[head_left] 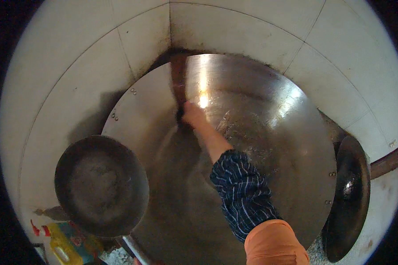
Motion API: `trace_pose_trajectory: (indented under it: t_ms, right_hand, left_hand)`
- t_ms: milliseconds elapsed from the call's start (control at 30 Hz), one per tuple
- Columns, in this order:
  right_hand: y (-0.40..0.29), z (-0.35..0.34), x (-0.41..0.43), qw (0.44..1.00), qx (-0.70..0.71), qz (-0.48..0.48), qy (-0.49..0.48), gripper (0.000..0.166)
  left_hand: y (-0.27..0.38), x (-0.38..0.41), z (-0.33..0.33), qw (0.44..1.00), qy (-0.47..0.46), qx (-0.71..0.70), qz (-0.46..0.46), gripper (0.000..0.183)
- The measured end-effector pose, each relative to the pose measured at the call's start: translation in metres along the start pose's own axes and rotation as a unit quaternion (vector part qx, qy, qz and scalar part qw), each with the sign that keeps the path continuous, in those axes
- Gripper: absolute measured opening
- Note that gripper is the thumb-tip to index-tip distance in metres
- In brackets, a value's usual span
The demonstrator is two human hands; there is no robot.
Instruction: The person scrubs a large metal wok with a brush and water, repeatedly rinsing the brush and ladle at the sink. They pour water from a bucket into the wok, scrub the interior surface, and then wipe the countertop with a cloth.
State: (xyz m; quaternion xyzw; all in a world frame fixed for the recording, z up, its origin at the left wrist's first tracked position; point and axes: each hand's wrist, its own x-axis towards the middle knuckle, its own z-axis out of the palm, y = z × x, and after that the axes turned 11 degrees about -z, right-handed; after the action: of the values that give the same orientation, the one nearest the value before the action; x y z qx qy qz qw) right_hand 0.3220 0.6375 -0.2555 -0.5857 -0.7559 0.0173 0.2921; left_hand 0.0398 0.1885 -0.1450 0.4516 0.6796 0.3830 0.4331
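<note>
A very large round metal wok (295, 142) fills the middle of the view, its inner wall wet and shiny. My right hand (193, 114) reaches to the upper left part of its inside, fingers closed around a dark object (180, 116), blurred and too unclear to name. Over the wok's left edge, a smaller dark frying pan (99, 185) is held up with its inside showing. Its metal handle (135, 249) runs down to the bottom edge, where only a sliver of my left hand (137, 261) shows against it; most of that hand is hidden or out of view.
Stained light tiled walls (235, 26) meet in a corner behind the large wok. Another dark wok (348, 198) stands tilted on edge at the right. A yellow plastic bottle (61, 245) with a red cap and a green label lies at the lower left. A dark pipe (386, 163) runs at far right.
</note>
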Motion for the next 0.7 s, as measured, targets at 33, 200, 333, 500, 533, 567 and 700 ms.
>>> trace_pose_trajectory:
  t_ms: [33, 200, 333, 500, 533, 567, 700]
  right_hand:
    - [-0.025, 0.011, 0.003, 0.995, 0.012, -0.049, -0.087, 0.026]
    - [-0.077, -0.012, -0.159, 0.875, 0.065, -0.181, -0.445, 0.037]
    - [0.001, -0.109, -0.252, 0.882, 0.006, -0.091, -0.462, 0.027]
    - [-0.002, -0.222, -0.27, 0.858, -0.125, 0.031, -0.498, 0.031]
    - [-0.026, -0.242, -0.264, 0.849, -0.132, 0.041, -0.51, 0.031]
    - [-0.04, -0.244, -0.275, 0.839, -0.075, 0.065, -0.534, 0.032]
    - [-0.132, -0.21, -0.288, 0.774, 0.117, -0.1, -0.615, 0.025]
  left_hand:
    - [0.007, -0.002, 0.002, 1.0, 0.012, 0.003, -0.011, 0.047]
    - [-0.001, -0.003, -0.009, 0.995, -0.036, -0.075, -0.052, 0.056]
    - [0.041, 0.011, 0.003, 0.995, -0.027, -0.064, -0.076, 0.047]
    - [0.05, 0.017, 0.001, 0.996, -0.026, -0.087, -0.012, 0.041]
    - [0.052, 0.014, -0.001, 0.995, -0.018, -0.097, 0.005, 0.041]
    - [0.049, 0.015, -0.004, 0.994, -0.016, -0.109, 0.021, 0.042]
    - [0.05, 0.018, -0.004, 0.987, 0.041, -0.147, 0.054, 0.044]
